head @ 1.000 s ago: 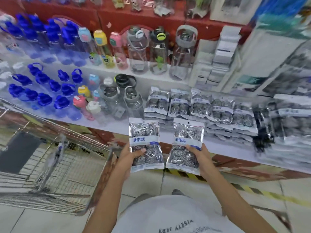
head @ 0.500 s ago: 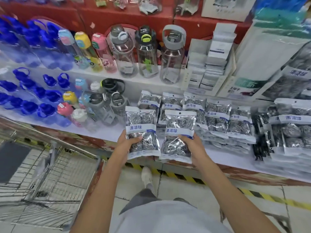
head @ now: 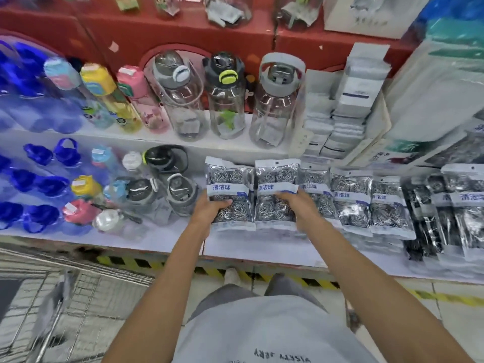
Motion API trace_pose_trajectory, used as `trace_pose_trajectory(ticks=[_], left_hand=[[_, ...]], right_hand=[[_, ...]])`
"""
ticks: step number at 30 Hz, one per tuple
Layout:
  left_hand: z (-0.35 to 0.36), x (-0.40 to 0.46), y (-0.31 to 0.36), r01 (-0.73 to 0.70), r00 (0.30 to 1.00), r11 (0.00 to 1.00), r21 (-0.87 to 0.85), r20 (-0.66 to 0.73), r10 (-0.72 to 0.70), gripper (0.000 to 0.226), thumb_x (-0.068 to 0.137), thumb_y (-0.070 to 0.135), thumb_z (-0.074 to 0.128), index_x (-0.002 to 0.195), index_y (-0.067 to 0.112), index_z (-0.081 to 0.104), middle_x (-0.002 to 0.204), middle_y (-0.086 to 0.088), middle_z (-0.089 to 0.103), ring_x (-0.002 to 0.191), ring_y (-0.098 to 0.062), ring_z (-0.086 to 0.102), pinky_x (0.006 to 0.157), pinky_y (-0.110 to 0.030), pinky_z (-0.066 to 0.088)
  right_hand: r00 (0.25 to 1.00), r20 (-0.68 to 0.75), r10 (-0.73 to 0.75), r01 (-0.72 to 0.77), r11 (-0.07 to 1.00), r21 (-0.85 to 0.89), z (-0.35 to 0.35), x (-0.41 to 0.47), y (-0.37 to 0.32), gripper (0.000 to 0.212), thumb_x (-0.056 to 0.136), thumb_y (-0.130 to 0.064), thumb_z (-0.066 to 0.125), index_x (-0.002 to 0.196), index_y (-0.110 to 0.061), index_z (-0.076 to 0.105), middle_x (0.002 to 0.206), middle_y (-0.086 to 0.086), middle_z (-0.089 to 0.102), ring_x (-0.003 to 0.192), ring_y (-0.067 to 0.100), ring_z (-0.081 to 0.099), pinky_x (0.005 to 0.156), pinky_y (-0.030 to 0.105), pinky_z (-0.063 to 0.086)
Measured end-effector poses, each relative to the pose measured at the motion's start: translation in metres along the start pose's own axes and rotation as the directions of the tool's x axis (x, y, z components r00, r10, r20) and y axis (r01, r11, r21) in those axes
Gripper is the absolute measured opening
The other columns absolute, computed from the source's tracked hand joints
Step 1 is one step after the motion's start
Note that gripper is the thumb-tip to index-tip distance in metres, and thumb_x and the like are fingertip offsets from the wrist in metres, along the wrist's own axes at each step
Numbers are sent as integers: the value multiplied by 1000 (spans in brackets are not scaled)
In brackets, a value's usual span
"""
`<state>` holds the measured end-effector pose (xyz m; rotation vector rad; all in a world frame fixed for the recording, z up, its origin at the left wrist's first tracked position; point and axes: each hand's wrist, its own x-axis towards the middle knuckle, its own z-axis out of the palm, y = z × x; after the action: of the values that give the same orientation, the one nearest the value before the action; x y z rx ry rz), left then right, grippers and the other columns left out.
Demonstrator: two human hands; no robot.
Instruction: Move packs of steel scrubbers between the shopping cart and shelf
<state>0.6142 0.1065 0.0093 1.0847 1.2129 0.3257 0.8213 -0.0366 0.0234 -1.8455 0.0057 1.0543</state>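
Both arms are stretched out over the lower shelf (head: 167,239), and each of the hands has a pack. The left hand (head: 209,214) grips the left scrubber pack (head: 229,195) at its near left edge, thumb curled across the front. The right hand (head: 298,208) grips the right scrubber pack (head: 275,191), fingers wrapped over its right side. The two packs sit side by side, edges touching, low over the white shelf; whether they rest on it cannot be told. Just right of them runs the row of shelved scrubber packs (head: 351,203), overlapping one another. To the left stand grey-lidded water bottles (head: 180,197) and blue-capped bottles (head: 39,184). On the far upper shelf stand three large clear bottles (head: 227,98). The shopping cart (head: 52,310) waits near left, on the floor.
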Motion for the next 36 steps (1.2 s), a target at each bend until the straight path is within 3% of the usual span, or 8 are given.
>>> trace_pose_trajectory(ticks=[4,10,14,18,21,26,32,36], left_hand=[[12,23,11,9,1000,994,108,0,-9,51,78,1,86,120,17,62,107,8,72,103,-13,65,81,-26,47],[17,48,13,67,998,989,134,11,-69,62,78,0,85,132,13,56,122,-4,72,119,-24,64,109,-45,48],[20,58,16,70,998,979,189,-5,-70,61,80,3,85,131,15,54,121,-1,70,120,-24,61,109,-45,47],[25,65,20,62,998,963,263,8,-67,58,82,10,86,128,17,52,114,5,67,115,-21,60,100,-37,45],[28,67,22,62,998,947,315,-6,-63,53,83,13,86,118,25,48,97,18,59,109,-17,56,95,-33,41],[23,60,24,14,1000,912,411,-18,-7,72,85,17,85,144,11,43,132,-6,65,126,-27,58,111,-43,45],[17,47,23,-132,989,804,580,23,146,63,88,21,83,139,8,48,122,-8,67,115,-28,64,92,-30,47],[10,23,23,-219,973,700,680,94,212,46,96,28,73,134,6,57,123,-15,65,112,-34,65,101,-47,54]], right_hand=[[998,-7,56,-56,998,-2,9,25,-9,24,89,-18,80,95,-29,60,94,-12,62,101,19,53,95,35,35],[997,-10,79,-79,992,-100,13,48,-9,38,92,-14,75,128,-14,63,119,5,69,110,23,62,104,41,49],[996,-87,-9,-9,978,-210,17,54,-13,43,94,-14,72,133,-9,56,116,10,68,82,11,59,64,25,46],[988,-151,-30,-20,949,-315,25,54,-12,65,97,-14,67,151,-3,32,96,-1,55,75,8,53,67,29,46],[984,-154,-93,17,900,-436,30,52,-12,72,99,-18,66,154,-3,23,102,2,54,70,7,53,60,27,44],[979,-106,-176,94,843,-530,23,42,-12,71,97,-17,68,153,-7,26,119,14,61,96,31,68,86,48,60],[951,17,-310,225,654,-722,10,18,-5,44,98,-27,63,136,-7,54,125,16,57,106,33,63,96,42,54],[901,122,-415,318,445,-837,6,-6,1,49,102,-38,54,141,-7,53,138,16,54,122,35,58,98,47,50]])
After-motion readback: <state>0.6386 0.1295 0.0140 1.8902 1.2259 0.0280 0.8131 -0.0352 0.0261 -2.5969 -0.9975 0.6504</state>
